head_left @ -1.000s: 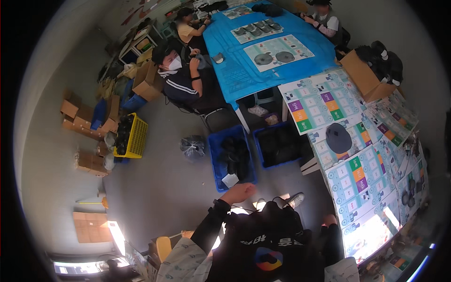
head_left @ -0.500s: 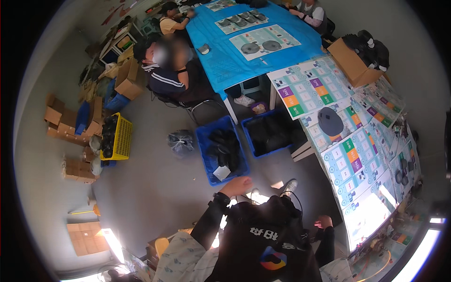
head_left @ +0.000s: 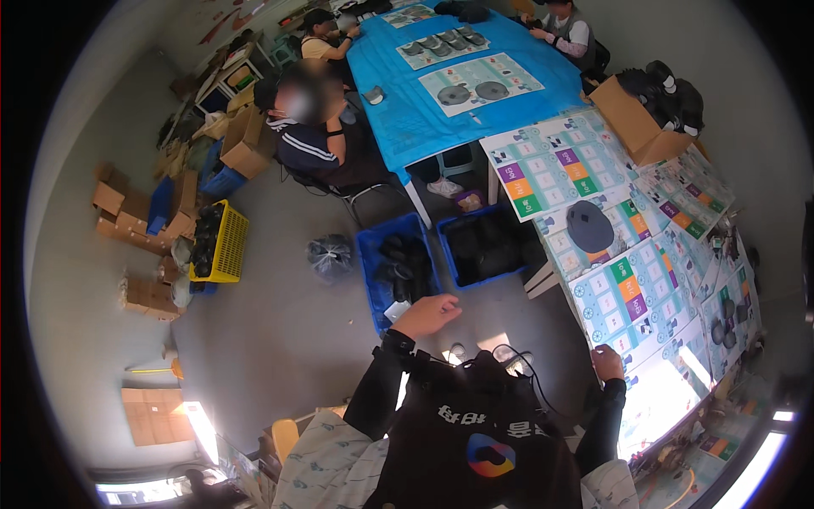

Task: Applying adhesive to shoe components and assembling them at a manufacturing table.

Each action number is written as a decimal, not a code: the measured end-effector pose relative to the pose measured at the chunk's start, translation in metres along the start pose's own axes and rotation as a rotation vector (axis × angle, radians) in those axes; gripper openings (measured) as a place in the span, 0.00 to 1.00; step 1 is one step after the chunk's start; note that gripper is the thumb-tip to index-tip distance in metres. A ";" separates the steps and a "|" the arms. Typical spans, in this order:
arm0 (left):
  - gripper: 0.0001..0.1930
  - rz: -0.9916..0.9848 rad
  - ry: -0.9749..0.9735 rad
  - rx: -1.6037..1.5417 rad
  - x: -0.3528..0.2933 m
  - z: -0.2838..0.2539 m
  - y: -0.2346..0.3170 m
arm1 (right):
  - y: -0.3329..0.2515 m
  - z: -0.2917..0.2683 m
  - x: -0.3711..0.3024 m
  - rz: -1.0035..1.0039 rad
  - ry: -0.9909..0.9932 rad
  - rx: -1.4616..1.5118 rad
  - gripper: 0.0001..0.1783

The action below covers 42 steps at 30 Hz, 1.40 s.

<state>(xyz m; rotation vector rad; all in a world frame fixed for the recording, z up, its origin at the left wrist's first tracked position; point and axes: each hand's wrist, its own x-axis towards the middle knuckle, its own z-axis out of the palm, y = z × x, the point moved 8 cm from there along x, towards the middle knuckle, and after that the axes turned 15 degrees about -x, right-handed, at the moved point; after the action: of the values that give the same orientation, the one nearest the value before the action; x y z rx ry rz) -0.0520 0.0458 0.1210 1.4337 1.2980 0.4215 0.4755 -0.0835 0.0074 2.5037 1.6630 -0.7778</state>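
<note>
My left hand (head_left: pixel 426 316) hangs in front of my body over the near end of a blue bin (head_left: pixel 370 288) of black items. Its fingers are curled in, and nothing shows in them. Close to the edge of the right-hand table (head_left: pixel 585 318), my right hand (head_left: pixel 607 363) is also bent closed, with no object visible in it. Farther up that table lies a flat, dark grey round piece (head_left: pixel 590 226), touched by neither hand.
Another blue bin (head_left: pixel 483 254) of black items stands by the blue-covered table (head_left: pixel 407 127). A cardboard box (head_left: pixel 632 123) of black items rests at the right. A yellow crate (head_left: pixel 229 246) and clear bag (head_left: pixel 330 257) sit leftward. A seated person (head_left: pixel 309 144) works nearby.
My right hand has risen and moved forward to the table's edge. My left hand has shifted slightly forward. The view has moved a little.
</note>
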 end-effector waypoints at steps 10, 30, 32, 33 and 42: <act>0.19 -0.187 -0.336 -0.135 -0.036 0.056 0.068 | -0.151 -0.053 -0.056 -0.648 -0.969 0.399 0.19; 0.46 0.228 -0.705 -1.698 0.018 0.106 0.278 | -0.329 -0.278 -0.127 -1.109 0.138 -0.461 0.70; 0.46 0.163 -0.650 -1.891 0.018 0.098 0.261 | -0.319 -0.336 -0.133 -0.944 0.434 0.103 0.74; 0.46 0.158 -0.571 -1.926 0.018 0.089 0.249 | -0.303 -0.350 -0.134 -0.834 0.547 0.253 0.74; 0.50 0.415 -0.431 -2.201 0.002 0.022 0.206 | -0.291 -0.296 -0.045 -0.886 -0.351 2.050 0.52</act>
<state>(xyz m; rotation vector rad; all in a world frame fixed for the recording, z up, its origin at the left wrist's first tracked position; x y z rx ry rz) 0.0632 0.0794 0.2900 -0.2288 -0.2588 1.1515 0.3214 0.0902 0.3542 0.8290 1.8914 -4.1127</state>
